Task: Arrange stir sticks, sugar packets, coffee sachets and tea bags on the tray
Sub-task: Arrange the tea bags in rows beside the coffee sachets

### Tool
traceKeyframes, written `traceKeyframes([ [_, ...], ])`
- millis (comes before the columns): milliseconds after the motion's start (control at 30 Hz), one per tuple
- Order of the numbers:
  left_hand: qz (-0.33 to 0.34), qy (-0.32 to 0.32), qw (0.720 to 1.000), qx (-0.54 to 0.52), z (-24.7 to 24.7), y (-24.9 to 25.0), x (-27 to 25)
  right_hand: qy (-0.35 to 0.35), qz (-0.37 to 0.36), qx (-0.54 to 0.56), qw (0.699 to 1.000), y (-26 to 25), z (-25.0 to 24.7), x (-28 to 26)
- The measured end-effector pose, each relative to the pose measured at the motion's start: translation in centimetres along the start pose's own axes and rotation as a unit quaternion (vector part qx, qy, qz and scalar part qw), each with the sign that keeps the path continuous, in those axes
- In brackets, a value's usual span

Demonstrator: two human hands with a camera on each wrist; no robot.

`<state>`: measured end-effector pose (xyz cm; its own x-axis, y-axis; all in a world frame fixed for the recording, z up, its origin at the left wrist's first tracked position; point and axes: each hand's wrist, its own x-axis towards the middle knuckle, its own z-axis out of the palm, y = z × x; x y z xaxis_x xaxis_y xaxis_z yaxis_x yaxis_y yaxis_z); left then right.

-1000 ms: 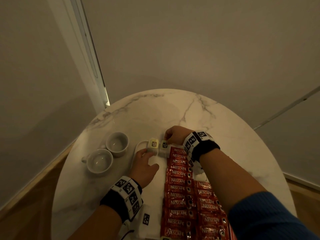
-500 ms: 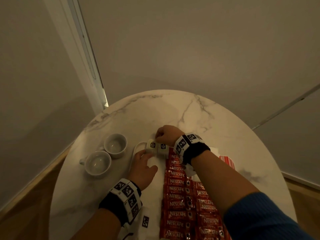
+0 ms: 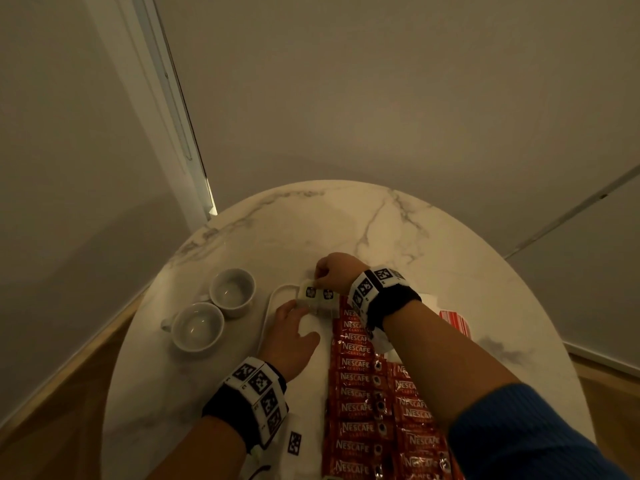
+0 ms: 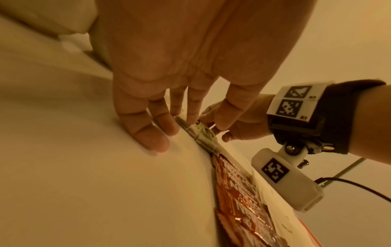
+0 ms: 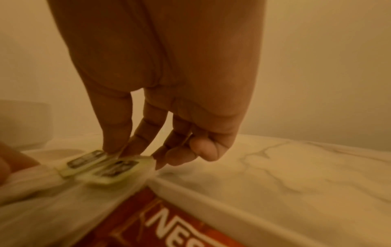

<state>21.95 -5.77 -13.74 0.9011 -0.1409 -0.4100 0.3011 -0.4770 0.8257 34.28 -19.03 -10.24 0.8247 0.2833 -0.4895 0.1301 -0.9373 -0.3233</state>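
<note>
A white tray (image 3: 268,306) lies on the marble table and holds two columns of red Nescafe coffee sachets (image 3: 356,379). A small stack of tea bags (image 3: 318,294) with tags lies at the tray's far end. My right hand (image 3: 327,277) pinches them from the far side; the right wrist view shows its fingertips (image 5: 114,148) on the tags of the tea bags (image 5: 101,165). My left hand (image 3: 294,308) lies flat on the tray, its straight fingers (image 4: 165,127) pressing against the near side of the tea bags (image 4: 203,133).
Two empty white cups (image 3: 232,291) (image 3: 197,325) stand left of the tray. Red-and-white striped packets (image 3: 455,320) lie on the table to the right, partly behind my right forearm. White paper packets (image 3: 382,341) show under my right wrist. Walls close in behind the round table.
My right hand has slid a little to the left over the tea bags. The left hand has stayed against them on the tray.
</note>
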Motion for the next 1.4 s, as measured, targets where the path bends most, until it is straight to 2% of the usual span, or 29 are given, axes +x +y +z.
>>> traceKeyframes([
  [100, -0.002, -0.002, 1.000, -0.001, -0.2, 0.2, -0.2, 0.029, 0.000, 0.019, 0.999, 0.2, -0.3, -0.6],
  [267, 0.008, -0.004, 1.000, 0.016, -0.4, 0.4, -0.8, 0.147, 0.000, 0.095, 0.985, 0.8, -1.1, -3.5],
  [400, 0.002, -0.004, 0.999, 0.047, -0.2, 0.6, -1.1, 0.163, 0.005, 0.113, 0.980, 1.6, 0.1, -8.3],
  [567, -0.007, -0.019, 0.995, 0.097, -0.2, 0.3, -1.2, 0.148, 0.029, -0.011, 0.988, 2.3, 4.0, -9.9],
  [700, 0.002, -0.024, 0.990, 0.140, -0.3, 0.3, -1.1, 0.191, 0.055, -0.069, 0.978, 1.5, 4.5, -8.6],
  [767, -0.001, -0.029, 0.989, 0.143, -0.5, 0.4, -1.5, 0.177, 0.076, -0.077, 0.978, 1.0, 4.3, -8.4],
  [833, 0.003, -0.026, 0.989, 0.143, -0.9, 0.7, -2.2, 0.170, 0.081, -0.039, 0.981, 0.6, 3.6, -9.1],
  [900, 0.023, -0.025, 0.991, 0.132, -1.5, 1.2, -3.7, 0.172, 0.062, 0.047, 0.982, 0.2, 2.7, -11.1],
  [967, 0.046, -0.039, 0.990, 0.131, -2.3, 1.8, -5.9, 0.141, 0.030, 0.136, 0.980, -0.4, 2.5, -14.4],
  [1033, 0.059, -0.079, 0.983, 0.155, -2.6, 2.0, -8.5, 0.073, -0.009, 0.157, 0.985, -1.2, 3.3, -18.4],
  [1133, 0.084, -0.164, 0.959, 0.217, -2.0, 2.3, -12.4, -0.060, -0.074, 0.080, 0.992, -2.0, 7.3, -23.0],
  [1167, 0.088, -0.194, 0.946, 0.245, -1.5, 2.3, -13.5, -0.082, -0.078, 0.056, 0.992, -2.2, 8.8, -24.1],
  [1267, 0.091, -0.265, 0.900, 0.334, 0.4, 1.5, -15.8, -0.058, -0.050, 0.029, 0.997, -2.5, 12.7, -26.1],
  [1300, 0.095, -0.272, 0.894, 0.342, 1.1, 0.9, -16.2, -0.040, -0.045, 0.020, 0.998, -2.6, 13.6, -26.5],
  [1400, 0.082, -0.269, 0.907, 0.314, 2.6, -1.0, -16.6, 0.005, -0.022, 0.039, 0.999, -2.5, 15.2, -27.1],
])
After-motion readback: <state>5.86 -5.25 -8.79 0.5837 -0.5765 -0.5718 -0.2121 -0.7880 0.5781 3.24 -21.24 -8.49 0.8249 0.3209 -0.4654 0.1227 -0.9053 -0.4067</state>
